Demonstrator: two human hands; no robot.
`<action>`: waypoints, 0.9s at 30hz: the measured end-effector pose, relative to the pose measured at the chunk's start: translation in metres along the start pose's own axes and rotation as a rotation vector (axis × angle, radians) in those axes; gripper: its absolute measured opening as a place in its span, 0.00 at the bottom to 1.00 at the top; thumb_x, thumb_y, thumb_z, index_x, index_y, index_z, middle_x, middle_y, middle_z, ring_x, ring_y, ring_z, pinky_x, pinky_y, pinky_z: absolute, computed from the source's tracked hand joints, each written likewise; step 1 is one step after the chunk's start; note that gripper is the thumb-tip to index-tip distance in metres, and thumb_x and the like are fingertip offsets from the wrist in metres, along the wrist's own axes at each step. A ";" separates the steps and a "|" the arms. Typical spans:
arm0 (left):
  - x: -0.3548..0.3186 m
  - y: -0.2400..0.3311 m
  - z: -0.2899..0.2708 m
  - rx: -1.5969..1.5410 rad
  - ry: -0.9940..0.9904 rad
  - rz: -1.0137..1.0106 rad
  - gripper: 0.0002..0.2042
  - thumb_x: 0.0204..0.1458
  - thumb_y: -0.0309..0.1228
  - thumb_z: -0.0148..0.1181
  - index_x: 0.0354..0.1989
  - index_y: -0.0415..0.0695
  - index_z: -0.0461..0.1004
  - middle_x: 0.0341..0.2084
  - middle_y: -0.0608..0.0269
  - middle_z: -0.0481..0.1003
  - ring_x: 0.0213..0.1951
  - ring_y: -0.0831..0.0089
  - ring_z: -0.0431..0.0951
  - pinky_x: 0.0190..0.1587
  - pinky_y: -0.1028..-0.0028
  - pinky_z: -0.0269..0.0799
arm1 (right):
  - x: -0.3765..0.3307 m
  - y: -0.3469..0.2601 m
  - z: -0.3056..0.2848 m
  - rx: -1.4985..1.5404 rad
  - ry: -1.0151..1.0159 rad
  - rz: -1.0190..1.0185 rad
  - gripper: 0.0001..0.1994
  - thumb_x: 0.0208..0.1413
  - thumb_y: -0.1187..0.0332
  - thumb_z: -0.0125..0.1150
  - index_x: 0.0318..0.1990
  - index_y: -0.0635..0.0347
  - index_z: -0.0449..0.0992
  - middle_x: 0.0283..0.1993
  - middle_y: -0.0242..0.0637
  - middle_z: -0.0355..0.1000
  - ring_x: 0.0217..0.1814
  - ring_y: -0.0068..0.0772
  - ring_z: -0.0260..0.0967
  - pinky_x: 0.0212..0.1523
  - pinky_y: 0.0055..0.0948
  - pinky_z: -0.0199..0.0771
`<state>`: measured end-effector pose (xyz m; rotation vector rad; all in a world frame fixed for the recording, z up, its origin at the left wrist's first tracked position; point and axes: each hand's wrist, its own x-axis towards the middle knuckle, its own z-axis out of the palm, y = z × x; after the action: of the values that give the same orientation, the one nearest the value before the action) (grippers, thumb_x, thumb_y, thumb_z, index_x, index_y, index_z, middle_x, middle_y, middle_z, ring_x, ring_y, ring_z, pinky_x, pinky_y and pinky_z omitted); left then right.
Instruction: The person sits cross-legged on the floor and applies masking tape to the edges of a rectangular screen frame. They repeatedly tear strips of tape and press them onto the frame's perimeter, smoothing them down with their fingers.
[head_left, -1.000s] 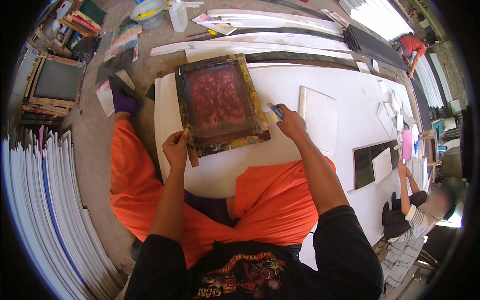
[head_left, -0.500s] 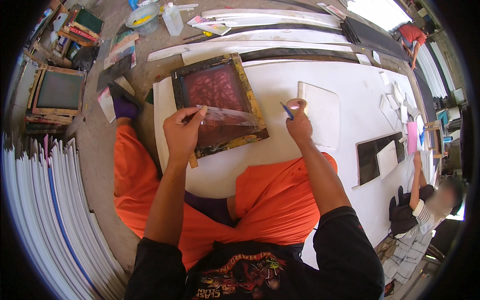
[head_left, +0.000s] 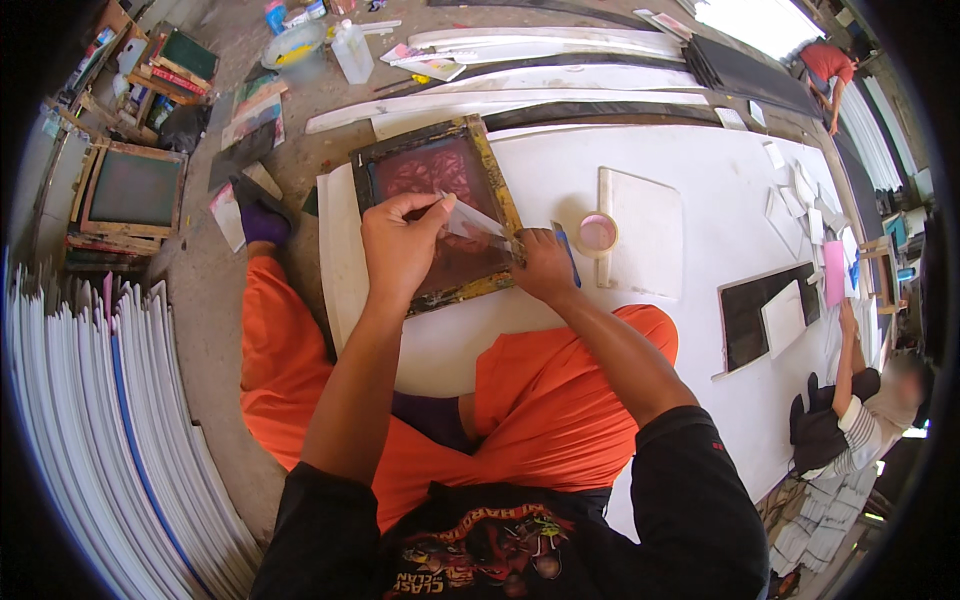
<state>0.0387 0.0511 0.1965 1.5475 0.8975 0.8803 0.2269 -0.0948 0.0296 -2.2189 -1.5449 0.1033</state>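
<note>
A strip of clear tape (head_left: 474,222) stretches between my hands above a paint-stained screen-printing frame (head_left: 492,180). My left hand (head_left: 395,245) is closed in a pinch on the tape's upper left end. My right hand (head_left: 548,268) is curled at the tape's other end, by the frame's right edge, with a slim blue tool (head_left: 568,252) sticking out beside its fingers; the tool's exact kind is hidden. The frame's mesh (head_left: 425,172) shows a reddish branching pattern and is partly covered by my hands. A tape roll (head_left: 600,250) lies right of my right hand, apart from it.
The frame rests on a large white sheet (head_left: 560,155). A pale rectangular panel (head_left: 645,235) lies beyond the roll; a dark cutout (head_left: 745,335) is farther right. Stacked sheets (head_left: 100,420) stand at left. One person (head_left: 850,420) sits at right; another (head_left: 828,65) bends at far right.
My right hand has left the tape roll and moved left to the frame's edge with the blue tool. My left hand has shifted slightly right, still pinching the tape. The roll now lies free.
</note>
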 end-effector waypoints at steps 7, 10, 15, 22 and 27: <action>0.008 0.002 -0.005 -0.155 0.056 -0.132 0.09 0.55 0.27 0.74 0.35 0.32 0.84 0.23 0.62 0.80 0.22 0.80 0.77 0.22 0.78 0.69 | -0.002 0.014 0.042 -0.030 0.216 -0.071 0.14 0.57 0.66 0.67 0.51 0.57 0.81 0.48 0.39 0.78 0.53 0.48 0.74 0.55 0.47 0.75; 0.011 -0.002 -0.012 -0.238 0.081 -0.193 0.10 0.54 0.28 0.75 0.35 0.32 0.83 0.24 0.61 0.81 0.22 0.78 0.77 0.26 0.78 0.73 | 0.000 0.016 0.039 -0.051 0.225 -0.037 0.11 0.59 0.70 0.63 0.49 0.56 0.84 0.47 0.37 0.80 0.51 0.44 0.75 0.53 0.45 0.76; 0.021 -0.008 -0.038 -0.335 0.151 -0.283 0.12 0.53 0.30 0.76 0.37 0.33 0.83 0.27 0.59 0.82 0.24 0.76 0.80 0.31 0.77 0.78 | 0.020 0.023 0.024 0.133 0.291 -0.089 0.11 0.55 0.70 0.66 0.46 0.56 0.85 0.45 0.39 0.82 0.47 0.45 0.77 0.49 0.42 0.78; 0.036 -0.051 -0.109 -0.226 0.114 -0.455 0.12 0.54 0.32 0.75 0.37 0.36 0.81 0.31 0.60 0.82 0.27 0.75 0.80 0.36 0.74 0.80 | 0.047 0.032 -0.037 0.003 0.257 -0.436 0.10 0.54 0.73 0.66 0.44 0.58 0.84 0.38 0.38 0.81 0.37 0.42 0.78 0.42 0.40 0.79; 0.020 -0.114 -0.142 -0.138 0.101 -0.622 0.11 0.55 0.31 0.74 0.37 0.37 0.81 0.31 0.60 0.82 0.27 0.75 0.80 0.36 0.74 0.81 | 0.047 0.032 -0.053 -0.227 0.153 -0.687 0.11 0.51 0.72 0.64 0.43 0.57 0.82 0.32 0.32 0.76 0.35 0.34 0.75 0.38 0.35 0.76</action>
<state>-0.0902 0.1437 0.1049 1.0145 1.2696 0.5527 0.2882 -0.0772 0.0733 -1.6683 -2.2101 -0.4539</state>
